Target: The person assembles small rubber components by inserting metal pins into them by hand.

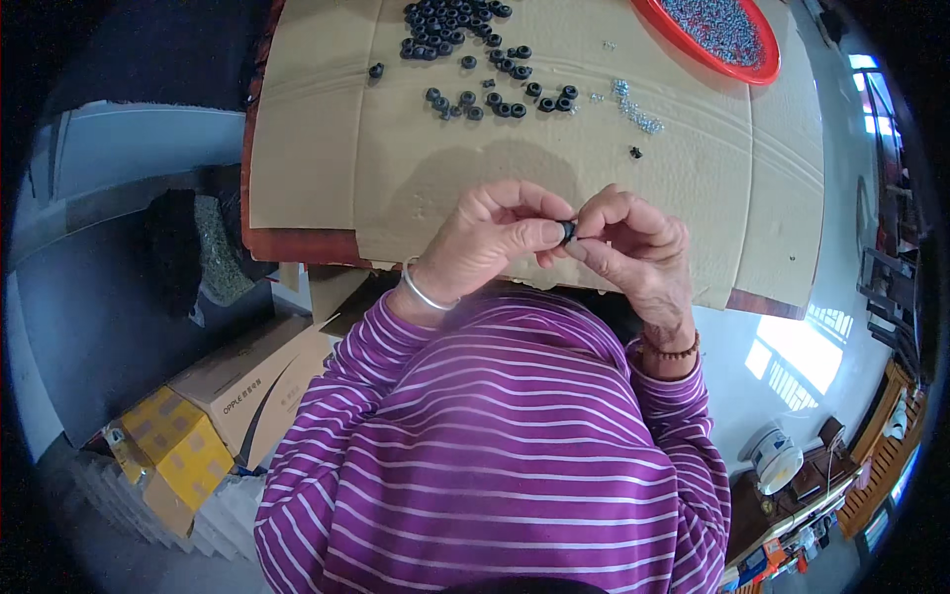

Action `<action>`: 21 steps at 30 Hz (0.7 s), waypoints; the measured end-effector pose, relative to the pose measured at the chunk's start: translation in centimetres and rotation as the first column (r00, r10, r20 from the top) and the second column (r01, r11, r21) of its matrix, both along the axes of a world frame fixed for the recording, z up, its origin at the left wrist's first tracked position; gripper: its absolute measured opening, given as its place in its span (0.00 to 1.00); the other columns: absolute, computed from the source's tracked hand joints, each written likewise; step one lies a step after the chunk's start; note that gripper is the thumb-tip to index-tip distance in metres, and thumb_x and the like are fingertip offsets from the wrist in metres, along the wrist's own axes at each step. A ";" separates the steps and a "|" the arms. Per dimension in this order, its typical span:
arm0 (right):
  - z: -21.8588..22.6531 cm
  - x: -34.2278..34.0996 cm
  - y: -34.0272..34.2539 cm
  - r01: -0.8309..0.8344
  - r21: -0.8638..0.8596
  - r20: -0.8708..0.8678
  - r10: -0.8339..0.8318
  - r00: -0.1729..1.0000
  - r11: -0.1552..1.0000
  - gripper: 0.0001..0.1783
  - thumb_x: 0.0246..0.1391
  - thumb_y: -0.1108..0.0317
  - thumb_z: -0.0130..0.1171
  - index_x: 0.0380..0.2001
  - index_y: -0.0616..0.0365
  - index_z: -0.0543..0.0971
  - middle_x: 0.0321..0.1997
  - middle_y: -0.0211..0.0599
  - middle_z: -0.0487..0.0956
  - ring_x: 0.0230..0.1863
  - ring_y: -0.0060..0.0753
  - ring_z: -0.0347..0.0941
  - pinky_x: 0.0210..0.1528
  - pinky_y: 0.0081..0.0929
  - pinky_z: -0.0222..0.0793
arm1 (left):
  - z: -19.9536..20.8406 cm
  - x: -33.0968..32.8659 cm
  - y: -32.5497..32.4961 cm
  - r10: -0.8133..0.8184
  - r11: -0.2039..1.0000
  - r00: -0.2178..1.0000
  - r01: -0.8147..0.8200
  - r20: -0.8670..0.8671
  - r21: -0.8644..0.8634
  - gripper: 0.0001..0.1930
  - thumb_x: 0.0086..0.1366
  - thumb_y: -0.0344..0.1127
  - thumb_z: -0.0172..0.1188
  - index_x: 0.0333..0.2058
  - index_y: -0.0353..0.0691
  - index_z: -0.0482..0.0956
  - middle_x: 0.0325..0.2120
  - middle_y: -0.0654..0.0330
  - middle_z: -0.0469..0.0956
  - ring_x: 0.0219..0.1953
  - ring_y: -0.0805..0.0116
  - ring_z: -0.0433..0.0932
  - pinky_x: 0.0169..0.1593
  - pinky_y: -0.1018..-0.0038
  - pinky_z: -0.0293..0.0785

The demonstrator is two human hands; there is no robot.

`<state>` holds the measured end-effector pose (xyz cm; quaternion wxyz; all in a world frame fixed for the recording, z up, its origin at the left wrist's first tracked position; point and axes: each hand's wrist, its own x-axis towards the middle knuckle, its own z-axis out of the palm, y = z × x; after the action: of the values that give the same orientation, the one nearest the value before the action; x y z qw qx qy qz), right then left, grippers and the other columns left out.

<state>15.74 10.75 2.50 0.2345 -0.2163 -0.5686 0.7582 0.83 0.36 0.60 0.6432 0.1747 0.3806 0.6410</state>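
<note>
Over the near edge of a cardboard sheet (416,188), both hands meet at a small round black part (567,233). My left hand (500,228), with a silver bangle at its wrist, pinches the part between thumb and fingers. From the other side my right hand (633,243) closes thumb and forefinger on it; whether it also holds some tiny piece is hidden. Beyond the hands lie loose black ring-shaped parts (518,110), with a denser pile of them (445,25) farther back. A lone small black piece (636,152) rests just beyond my right hand.
At the far right stands a red tray (767,69) filled with small metallic pieces (717,30). Small shiny screw-like pieces (638,111) are scattered before it. Left of the table, cardboard boxes (247,386) and a yellow-taped carton (183,445) sit on the floor.
</note>
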 end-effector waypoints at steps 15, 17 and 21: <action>-0.5 -0.5 0.2 -0.315 -0.445 0.019 0.361 0.933 0.838 0.16 0.39 0.80 0.65 0.34 0.61 0.73 0.27 0.24 0.69 0.29 0.14 0.65 0.31 0.13 0.62 | -3.1 1.3 -3.1 -0.098 0.995 0.918 0.104 0.385 0.005 0.04 0.55 0.23 0.58 0.32 0.32 0.74 0.30 0.51 0.75 0.27 0.67 0.77 0.30 0.78 0.74; -0.6 -0.5 0.7 -0.297 -0.416 0.077 0.359 0.930 0.859 0.15 0.40 0.80 0.63 0.34 0.62 0.73 0.26 0.25 0.69 0.29 0.15 0.65 0.32 0.13 0.62 | -2.7 1.3 -2.6 -0.061 0.998 0.894 0.056 0.443 0.022 0.05 0.56 0.23 0.57 0.32 0.33 0.74 0.29 0.53 0.75 0.27 0.67 0.76 0.30 0.78 0.75; -0.8 -1.1 0.4 -0.181 -0.163 0.077 0.195 0.978 0.970 0.10 0.42 0.80 0.60 0.31 0.63 0.74 0.26 0.29 0.70 0.30 0.19 0.65 0.31 0.16 0.61 | -2.4 0.3 -1.4 -0.038 0.999 0.898 0.023 0.438 0.040 0.06 0.57 0.24 0.57 0.34 0.34 0.74 0.26 0.56 0.76 0.27 0.69 0.77 0.29 0.76 0.76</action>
<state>14.68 11.11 1.69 0.1175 -0.2138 -0.5360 0.8082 1.11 -1.03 -1.83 0.7192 0.0427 0.2124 0.6602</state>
